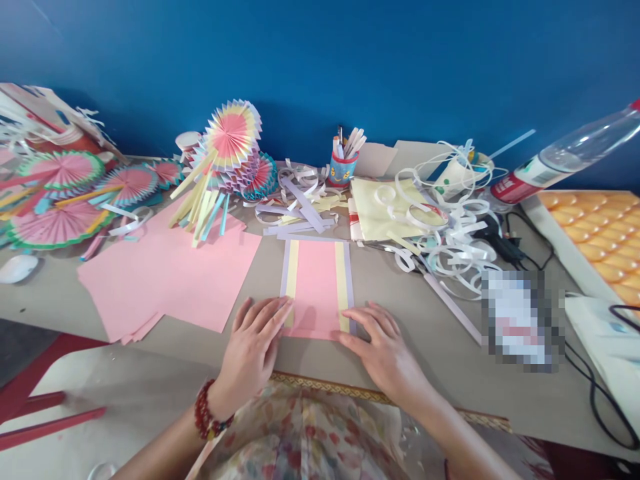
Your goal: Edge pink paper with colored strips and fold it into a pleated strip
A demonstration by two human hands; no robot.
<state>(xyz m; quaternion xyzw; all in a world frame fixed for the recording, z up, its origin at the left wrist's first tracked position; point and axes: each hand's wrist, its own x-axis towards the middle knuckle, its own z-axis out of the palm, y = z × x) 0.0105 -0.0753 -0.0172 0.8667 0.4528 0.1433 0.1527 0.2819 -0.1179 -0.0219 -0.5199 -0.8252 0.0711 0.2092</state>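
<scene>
A pink paper sheet (316,283) lies flat in front of me, with a yellow strip (343,277) and a lilac strip along each of its long sides. On its left edge rest the fingertips of my left hand (255,340), stretched out and nearly flat. At the lower right corner, my right hand (385,347) touches the paper with thumb and forefinger apart. Both hands are open. The near corners of the sheet are partly hidden under my fingers.
Pink sheets (190,287) lie to the left, below folded paper rosettes (235,133). Behind are paper strips (303,207), a pen cup (343,168) and a yellow sheet (383,220). Curled white strips (457,257), a tilted bottle (565,160) and black cables (580,360) occupy the right.
</scene>
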